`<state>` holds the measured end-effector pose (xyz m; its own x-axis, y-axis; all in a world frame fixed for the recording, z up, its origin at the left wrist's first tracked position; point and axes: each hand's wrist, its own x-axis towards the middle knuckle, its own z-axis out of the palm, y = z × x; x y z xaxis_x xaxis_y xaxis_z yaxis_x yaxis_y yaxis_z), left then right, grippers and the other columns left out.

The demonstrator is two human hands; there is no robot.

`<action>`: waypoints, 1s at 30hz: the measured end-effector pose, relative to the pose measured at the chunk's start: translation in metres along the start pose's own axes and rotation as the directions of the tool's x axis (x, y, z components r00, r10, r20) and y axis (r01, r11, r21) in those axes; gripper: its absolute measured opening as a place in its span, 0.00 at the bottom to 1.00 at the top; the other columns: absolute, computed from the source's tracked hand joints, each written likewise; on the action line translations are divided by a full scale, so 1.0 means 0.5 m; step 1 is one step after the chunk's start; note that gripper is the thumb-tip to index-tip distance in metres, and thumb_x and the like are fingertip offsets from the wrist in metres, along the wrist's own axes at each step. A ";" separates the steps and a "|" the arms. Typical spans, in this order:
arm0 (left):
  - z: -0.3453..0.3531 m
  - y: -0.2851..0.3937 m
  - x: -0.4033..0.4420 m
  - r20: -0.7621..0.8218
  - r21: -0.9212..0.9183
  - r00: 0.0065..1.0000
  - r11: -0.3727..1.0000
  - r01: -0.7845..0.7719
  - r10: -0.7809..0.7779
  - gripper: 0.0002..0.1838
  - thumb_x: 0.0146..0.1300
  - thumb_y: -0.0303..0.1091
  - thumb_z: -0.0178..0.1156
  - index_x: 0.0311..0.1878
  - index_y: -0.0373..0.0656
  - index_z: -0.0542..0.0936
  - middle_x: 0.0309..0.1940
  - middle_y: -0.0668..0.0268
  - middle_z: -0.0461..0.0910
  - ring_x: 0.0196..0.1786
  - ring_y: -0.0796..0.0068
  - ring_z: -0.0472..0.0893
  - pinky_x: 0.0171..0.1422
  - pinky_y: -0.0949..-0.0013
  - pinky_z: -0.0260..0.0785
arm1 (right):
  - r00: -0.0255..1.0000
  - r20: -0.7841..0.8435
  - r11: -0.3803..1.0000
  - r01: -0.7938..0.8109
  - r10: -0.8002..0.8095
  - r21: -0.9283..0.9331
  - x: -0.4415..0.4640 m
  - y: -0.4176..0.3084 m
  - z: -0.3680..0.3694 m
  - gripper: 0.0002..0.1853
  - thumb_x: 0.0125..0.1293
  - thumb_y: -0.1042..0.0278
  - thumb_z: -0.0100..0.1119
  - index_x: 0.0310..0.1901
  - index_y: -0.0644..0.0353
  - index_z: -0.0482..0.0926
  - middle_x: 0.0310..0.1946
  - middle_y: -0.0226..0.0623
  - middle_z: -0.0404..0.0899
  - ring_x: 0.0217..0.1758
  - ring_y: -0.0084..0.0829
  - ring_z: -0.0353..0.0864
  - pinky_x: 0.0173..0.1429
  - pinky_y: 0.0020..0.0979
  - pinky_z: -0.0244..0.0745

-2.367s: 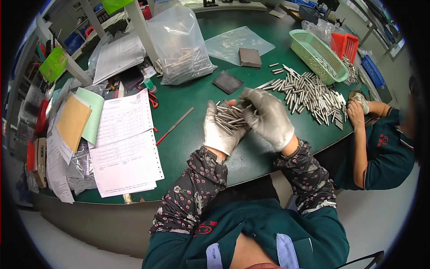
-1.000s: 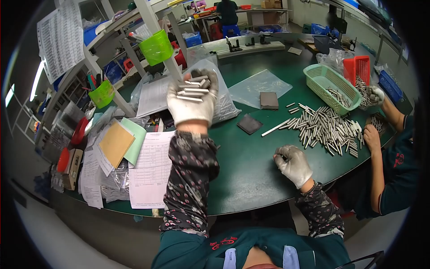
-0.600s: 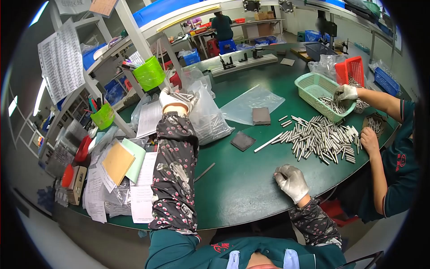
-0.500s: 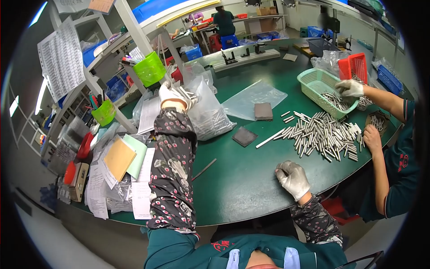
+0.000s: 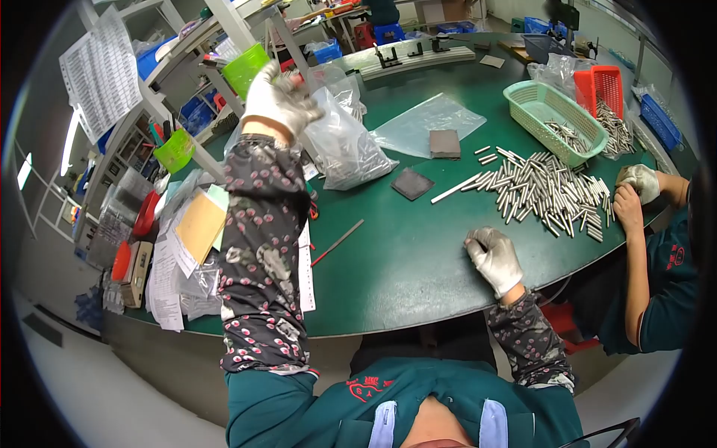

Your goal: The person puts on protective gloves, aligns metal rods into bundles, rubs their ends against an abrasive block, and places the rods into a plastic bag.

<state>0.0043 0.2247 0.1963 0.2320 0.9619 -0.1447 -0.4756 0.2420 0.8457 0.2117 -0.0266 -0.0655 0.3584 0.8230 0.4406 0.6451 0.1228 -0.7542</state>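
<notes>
My left hand [image 5: 278,103], in a white glove, is raised beside the green pen holder [image 5: 245,69], its fingers apart and no pins visible in it. Just right of it, a clear plastic bag [image 5: 347,153] full of metal pins stands on the green table. My right hand [image 5: 494,261], in a greyish glove, rests near the table's front edge with fingers curled; whatever may be inside is hidden. Beyond it lies a large heap of metal pins [image 5: 549,193], with one longer rod [image 5: 455,188] at its left side.
A co-worker's hands [image 5: 633,198] are together at the right edge of the table. Behind the heap stand a pale green basket [image 5: 523,112] and a red basket [image 5: 597,86]. Two dark square pads [image 5: 412,184] and a flat plastic bag [image 5: 426,123] lie mid-table. Papers [image 5: 164,276] cover the left.
My left hand, earlier holding several metal pins over the bag, has lifted and opened; the pins no longer show in it. The co-worker's gloved hand has left the green basket. The view has tilted down.
</notes>
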 end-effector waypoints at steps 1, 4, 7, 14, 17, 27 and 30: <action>-0.015 0.006 -0.030 0.101 0.048 0.991 0.994 -0.098 0.093 0.30 0.73 0.54 0.47 0.57 0.31 0.69 0.67 0.47 0.64 0.72 0.46 0.61 0.78 0.38 0.45 | 1.000 0.000 1.000 -0.007 0.007 -0.001 0.000 0.004 0.001 0.08 0.59 0.69 0.60 0.34 0.65 0.83 0.32 0.46 0.83 0.39 0.48 0.83 0.45 0.41 0.78; -0.084 0.009 -0.108 0.265 0.096 0.929 0.951 -0.293 0.259 0.25 0.74 0.50 0.50 0.54 0.33 0.74 0.63 0.49 0.71 0.67 0.47 0.68 0.72 0.42 0.60 | 1.000 0.007 1.000 -0.015 0.015 -0.001 0.001 0.006 -0.001 0.09 0.60 0.68 0.59 0.36 0.65 0.83 0.34 0.47 0.84 0.40 0.48 0.84 0.47 0.40 0.78; -0.185 -0.018 -0.185 0.451 0.228 0.835 0.864 -0.449 0.315 0.21 0.72 0.47 0.55 0.52 0.37 0.79 0.58 0.53 0.77 0.61 0.57 0.76 0.67 0.50 0.68 | 0.999 0.009 0.999 -0.034 0.034 -0.001 0.002 0.011 0.003 0.09 0.61 0.68 0.59 0.36 0.64 0.83 0.34 0.48 0.84 0.41 0.48 0.84 0.47 0.40 0.78; -0.384 -0.096 -0.220 0.175 0.702 0.929 0.620 -0.350 0.327 0.15 0.70 0.45 0.60 0.49 0.43 0.83 0.47 0.66 0.84 0.50 0.72 0.82 0.57 0.66 0.72 | 0.999 -0.017 0.996 -0.029 0.027 -0.079 0.007 0.031 0.020 0.09 0.62 0.66 0.61 0.36 0.64 0.83 0.36 0.48 0.84 0.41 0.48 0.84 0.47 0.40 0.78; -0.408 -0.137 -0.221 0.351 0.903 0.849 0.097 -0.418 0.395 0.14 0.67 0.40 0.60 0.49 0.40 0.82 0.44 0.56 0.84 0.49 0.62 0.83 0.56 0.66 0.73 | 0.996 0.004 0.968 0.082 -0.084 -0.237 0.006 0.012 0.024 0.06 0.61 0.68 0.61 0.34 0.61 0.82 0.33 0.45 0.82 0.40 0.47 0.82 0.45 0.42 0.77; -0.423 -0.146 -0.137 0.276 0.937 0.867 0.086 -0.339 0.414 0.15 0.66 0.39 0.60 0.48 0.40 0.83 0.46 0.52 0.83 0.48 0.54 0.83 0.55 0.60 0.74 | 0.971 0.164 0.806 0.238 -0.176 -0.542 0.013 -0.036 0.037 0.05 0.60 0.69 0.59 0.35 0.59 0.79 0.32 0.43 0.77 0.40 0.46 0.79 0.44 0.46 0.74; -0.400 -0.157 -0.123 0.270 0.922 0.884 0.163 -0.352 0.381 0.16 0.66 0.40 0.60 0.50 0.39 0.82 0.46 0.53 0.83 0.48 0.55 0.84 0.54 0.61 0.75 | 0.971 0.166 0.801 0.237 -0.173 -0.550 0.015 -0.034 0.039 0.05 0.60 0.69 0.59 0.36 0.59 0.79 0.32 0.42 0.76 0.40 0.46 0.79 0.44 0.46 0.74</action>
<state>-0.1425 0.1721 0.0358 0.2533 0.9083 0.3328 0.6233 -0.4163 0.6620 0.1903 -0.0118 -0.0586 0.1243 0.8701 0.4768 0.9726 -0.0118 -0.2322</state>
